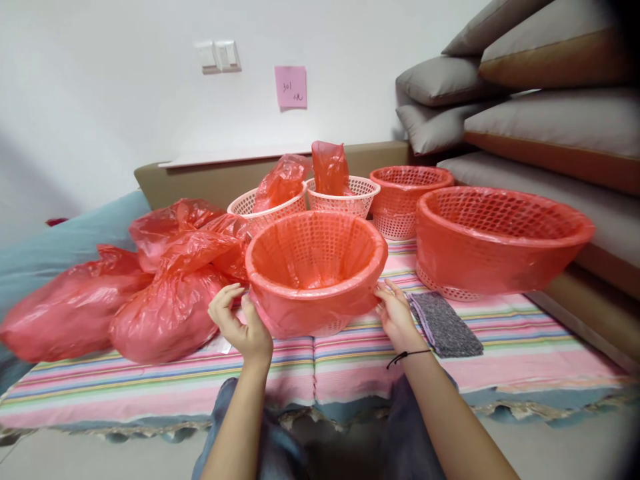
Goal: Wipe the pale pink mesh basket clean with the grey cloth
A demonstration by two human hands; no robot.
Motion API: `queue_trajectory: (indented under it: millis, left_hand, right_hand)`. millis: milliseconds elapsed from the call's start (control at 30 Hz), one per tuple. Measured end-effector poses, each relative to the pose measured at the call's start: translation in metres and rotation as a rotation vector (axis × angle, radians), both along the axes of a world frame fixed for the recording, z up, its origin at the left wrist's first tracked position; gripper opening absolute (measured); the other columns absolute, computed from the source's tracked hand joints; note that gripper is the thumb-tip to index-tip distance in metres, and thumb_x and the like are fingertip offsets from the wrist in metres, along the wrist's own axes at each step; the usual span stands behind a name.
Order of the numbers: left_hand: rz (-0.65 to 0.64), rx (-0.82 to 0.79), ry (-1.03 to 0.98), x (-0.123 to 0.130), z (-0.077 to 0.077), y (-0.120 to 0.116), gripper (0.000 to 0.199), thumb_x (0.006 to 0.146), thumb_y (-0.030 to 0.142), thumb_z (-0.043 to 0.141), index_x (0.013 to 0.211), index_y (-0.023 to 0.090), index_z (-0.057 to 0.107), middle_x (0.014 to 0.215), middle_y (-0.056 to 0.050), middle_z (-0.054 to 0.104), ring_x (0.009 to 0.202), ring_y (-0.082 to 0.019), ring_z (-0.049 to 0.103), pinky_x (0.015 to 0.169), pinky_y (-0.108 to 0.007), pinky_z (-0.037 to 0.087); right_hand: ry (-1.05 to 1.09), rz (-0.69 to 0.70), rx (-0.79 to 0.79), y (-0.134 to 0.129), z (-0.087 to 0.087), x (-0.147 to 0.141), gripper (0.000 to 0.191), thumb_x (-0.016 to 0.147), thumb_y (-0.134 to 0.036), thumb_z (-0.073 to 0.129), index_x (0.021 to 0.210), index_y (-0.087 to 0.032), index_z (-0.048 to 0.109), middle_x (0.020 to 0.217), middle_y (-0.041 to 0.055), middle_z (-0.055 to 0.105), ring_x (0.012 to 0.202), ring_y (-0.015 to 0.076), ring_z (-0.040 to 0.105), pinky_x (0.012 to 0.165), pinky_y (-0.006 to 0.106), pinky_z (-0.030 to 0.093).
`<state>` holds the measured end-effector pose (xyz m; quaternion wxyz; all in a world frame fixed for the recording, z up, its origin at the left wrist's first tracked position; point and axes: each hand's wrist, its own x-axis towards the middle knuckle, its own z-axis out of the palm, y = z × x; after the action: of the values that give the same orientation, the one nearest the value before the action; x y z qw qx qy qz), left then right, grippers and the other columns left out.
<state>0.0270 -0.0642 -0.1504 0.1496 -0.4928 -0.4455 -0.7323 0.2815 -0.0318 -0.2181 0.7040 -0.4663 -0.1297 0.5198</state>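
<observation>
A basket lined with a red plastic bag point(315, 307) stands in the middle of the striped cloth, the bag folded over its rim and hanging down outside. At its left side is my left hand point(243, 323), palm up with curled fingers apart, holding nothing that I can see. My right hand point(397, 313), with a black cord at the wrist, pinches the hanging edge of the red bag at the basket's right side. A folded grey cloth point(447, 325) lies just right of my right hand.
Several filled red bags point(165, 320) lie at the left. Behind stand two pink baskets point(345, 203) holding red bags. Two more lined baskets point(413, 193), one large point(490, 260), are at the right. Cushions point(555, 127) are piled at the far right. The striped cloth point(280, 373) reaches the front edge.
</observation>
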Motion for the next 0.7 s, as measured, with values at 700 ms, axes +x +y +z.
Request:
queue_trajectory:
  millis: [700]
  left_hand:
    - [0.014, 0.035, 0.598, 0.028, -0.010, -0.011, 0.036, 0.080, 0.019, 0.071, 0.115, 0.023, 0.061, 0.116, -0.011, 0.062, 0.114, -0.026, 0.053, 0.106, -0.047, 0.036]
  right_hand:
    - [-0.435, -0.213, 0.005, 0.007, -0.003, -0.008, 0.047, 0.061, -0.028, 0.065, 0.105, -0.021, 0.054, 0.113, 0.0075, 0.060, 0.106, 0.0245, 0.059, 0.092, 0.043, 0.050]
